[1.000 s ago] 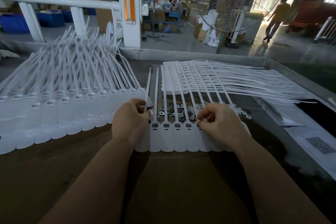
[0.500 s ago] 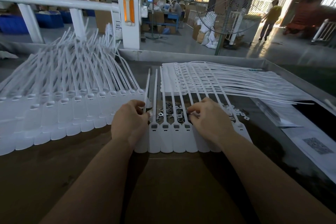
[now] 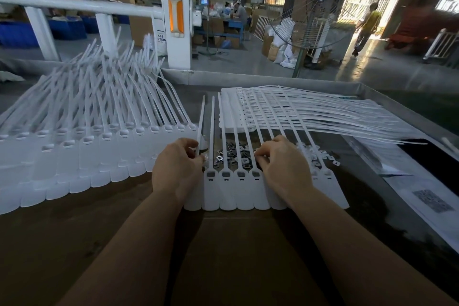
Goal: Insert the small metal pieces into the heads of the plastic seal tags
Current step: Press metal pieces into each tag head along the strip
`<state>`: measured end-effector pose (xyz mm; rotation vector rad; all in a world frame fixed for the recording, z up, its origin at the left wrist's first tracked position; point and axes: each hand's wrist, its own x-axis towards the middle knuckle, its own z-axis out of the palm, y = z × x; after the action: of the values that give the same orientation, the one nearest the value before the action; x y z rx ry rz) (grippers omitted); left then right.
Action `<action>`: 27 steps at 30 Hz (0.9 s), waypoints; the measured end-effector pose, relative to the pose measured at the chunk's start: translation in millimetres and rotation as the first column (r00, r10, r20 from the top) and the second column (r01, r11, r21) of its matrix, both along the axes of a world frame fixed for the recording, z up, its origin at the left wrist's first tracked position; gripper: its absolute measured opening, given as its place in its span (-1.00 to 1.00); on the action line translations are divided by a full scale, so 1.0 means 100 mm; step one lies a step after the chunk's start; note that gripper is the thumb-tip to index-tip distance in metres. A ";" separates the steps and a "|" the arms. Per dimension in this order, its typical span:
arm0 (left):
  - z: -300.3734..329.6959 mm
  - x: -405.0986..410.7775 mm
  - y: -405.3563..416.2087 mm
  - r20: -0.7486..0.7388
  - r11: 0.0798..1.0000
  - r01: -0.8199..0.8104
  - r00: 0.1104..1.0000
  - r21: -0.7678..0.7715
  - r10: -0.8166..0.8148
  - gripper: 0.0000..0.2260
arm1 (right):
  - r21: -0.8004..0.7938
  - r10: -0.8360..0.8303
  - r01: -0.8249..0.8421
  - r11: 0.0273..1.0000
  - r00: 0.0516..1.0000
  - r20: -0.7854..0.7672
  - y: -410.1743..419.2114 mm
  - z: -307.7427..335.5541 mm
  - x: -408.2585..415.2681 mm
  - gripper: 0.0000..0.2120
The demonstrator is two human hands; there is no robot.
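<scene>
A row of white plastic seal tags (image 3: 244, 191) lies side by side in front of me, heads up and straps running away. Behind the heads sits a small pile of metal pieces (image 3: 229, 155). My left hand (image 3: 176, 169) rests on the leftmost tag, with its fingers curled round that tag's strap (image 3: 200, 126). My right hand (image 3: 283, 169) lies over the tags on the right, its fingertips curled down at the pile's right edge near a tag head. Whether it pinches a metal piece is hidden by the fingers.
A large fanned batch of tags (image 3: 82, 146) covers the table's left side. A flat stack of tags (image 3: 310, 112) lies at the back right. Papers (image 3: 427, 201) sit at the right, cardboard (image 3: 243, 256) under my forearms. A metal rim (image 3: 273, 79) bounds the far edge.
My right hand has slid left along the row, from the right-hand tags towards the metal pile. The left hand has stayed on the leftmost tag's strap.
</scene>
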<state>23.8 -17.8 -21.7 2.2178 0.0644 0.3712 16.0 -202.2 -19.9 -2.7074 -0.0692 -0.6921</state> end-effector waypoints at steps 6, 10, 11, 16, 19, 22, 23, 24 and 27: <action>0.00 -0.02 0.00 0.001 1.000 0.006 1.000 -0.010 -0.006 -0.67 | 0.153 0.019 -0.020 0.988 1.000 0.010 -0.01 0.07 -0.03 -0.86; 0.00 -0.02 0.00 0.005 1.000 -0.001 1.000 -0.010 0.001 -0.68 | 0.340 0.046 -0.038 0.940 0.999 -0.016 -0.14 0.21 -0.10 -0.86; 0.00 -0.01 0.00 0.005 1.000 -0.002 1.000 -0.010 0.002 -0.68 | 0.377 0.051 -0.036 0.926 0.998 -0.031 -0.18 0.25 -0.12 -0.87; 0.02 -0.02 -0.01 0.006 1.000 -0.005 1.000 -0.008 0.005 -0.69 | 0.328 0.018 -0.022 0.944 1.000 0.013 -0.32 0.31 -0.23 -0.92; 0.03 -0.02 -0.02 0.002 1.000 -0.005 1.000 -0.009 0.005 -0.69 | 0.291 -0.017 -0.001 0.957 0.998 0.057 -0.36 0.26 -0.29 -0.93; 0.02 -0.02 -0.02 -0.002 1.000 -0.005 1.000 -0.006 0.005 -0.68 | 0.422 0.000 0.000 0.907 1.000 0.000 -0.41 0.21 -0.31 -0.91; 0.02 -0.02 -0.01 -0.004 1.000 -0.007 1.000 -0.006 0.007 -0.69 | 0.470 0.013 -0.005 0.883 1.000 -0.013 -0.43 0.21 -0.31 -0.90; 0.02 -0.02 -0.01 -0.004 1.000 -0.008 1.000 -0.008 0.008 -0.69 | 0.513 0.022 -0.008 0.858 1.000 -0.020 -0.44 0.21 -0.32 -0.89; 0.03 -0.01 -0.02 -0.007 1.000 -0.010 1.000 -0.009 0.010 -0.68 | 0.590 0.034 -0.012 0.807 0.999 -0.026 -0.47 0.21 -0.33 -0.89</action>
<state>23.1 -19.7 -19.1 2.2107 0.0809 0.3682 -17.5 -249.3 1.0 -2.1073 0.1080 -0.5417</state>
